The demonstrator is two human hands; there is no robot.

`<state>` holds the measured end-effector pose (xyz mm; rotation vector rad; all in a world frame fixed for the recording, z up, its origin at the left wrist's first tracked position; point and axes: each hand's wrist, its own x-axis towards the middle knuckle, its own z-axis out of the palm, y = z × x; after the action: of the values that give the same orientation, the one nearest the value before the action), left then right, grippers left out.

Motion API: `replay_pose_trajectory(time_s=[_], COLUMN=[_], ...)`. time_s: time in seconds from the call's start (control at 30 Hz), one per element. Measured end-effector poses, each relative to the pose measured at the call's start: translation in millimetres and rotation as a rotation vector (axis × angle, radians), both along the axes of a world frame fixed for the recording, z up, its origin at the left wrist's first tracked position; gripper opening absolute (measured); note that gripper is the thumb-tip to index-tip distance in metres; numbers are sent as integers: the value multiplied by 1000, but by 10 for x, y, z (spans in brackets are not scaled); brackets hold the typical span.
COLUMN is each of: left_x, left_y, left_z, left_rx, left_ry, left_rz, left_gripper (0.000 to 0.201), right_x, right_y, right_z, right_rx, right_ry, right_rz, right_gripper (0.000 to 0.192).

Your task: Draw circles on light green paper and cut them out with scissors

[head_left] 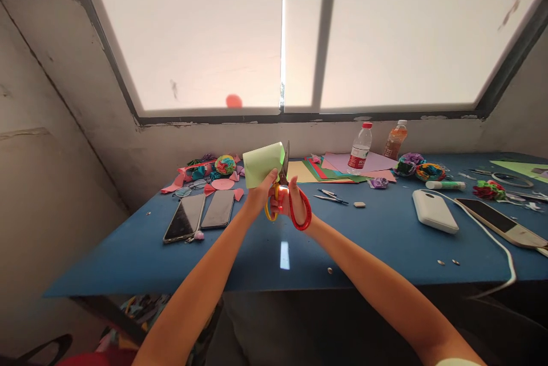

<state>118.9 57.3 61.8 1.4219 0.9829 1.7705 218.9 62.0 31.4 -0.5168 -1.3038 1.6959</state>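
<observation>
Held up over the middle of the table is a light green sheet of paper (262, 165), curled over, with my left hand (263, 190) closed on its lower right edge. A pair of scissors (301, 209) with one red and one yellow handle loop is in my right hand (287, 200). Its blades point upward and stand parted at the right edge of the green paper. My two hands are close together, and some of the right fingers are hidden behind the handles.
Two phones (185, 217) lie left, near eyeglasses (192, 186) and pink paper pieces (222, 184). Coloured sheets (346, 161), two bottles (359, 149) and a compass (330, 197) are farther back. A white power bank (435, 212) with a cable, a glue stick (445, 185) and paper flowers (410, 164) occupy the right.
</observation>
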Motion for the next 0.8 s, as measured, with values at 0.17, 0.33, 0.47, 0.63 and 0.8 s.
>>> replay_pose_trajectory(time_s=[0.17,0.33,0.47,0.63,0.8], left_x=[0,-19,-33,-46,-67], left_y=[-20,21,35,30,84], left_z=[35,23,37,57,32], left_rx=[22,56,48,68,99], left_ry=[-17,15,42,87,140], left_rz=[-31,-20,-57,-46,-21], left_gripper=[24,26,29,32,31], right_x=[-1,-5,-25,-64,-83], right_y=[20,36,62,71,64], right_z=[-11,-37,-84,-132,-135], right_rx=[-1,-5,-22,-50,-55], right_ry=[-10,-10,-10,13,27], right_rz=[3,-19,-64,-122,-110], right_gripper=[85,85,86,84,85])
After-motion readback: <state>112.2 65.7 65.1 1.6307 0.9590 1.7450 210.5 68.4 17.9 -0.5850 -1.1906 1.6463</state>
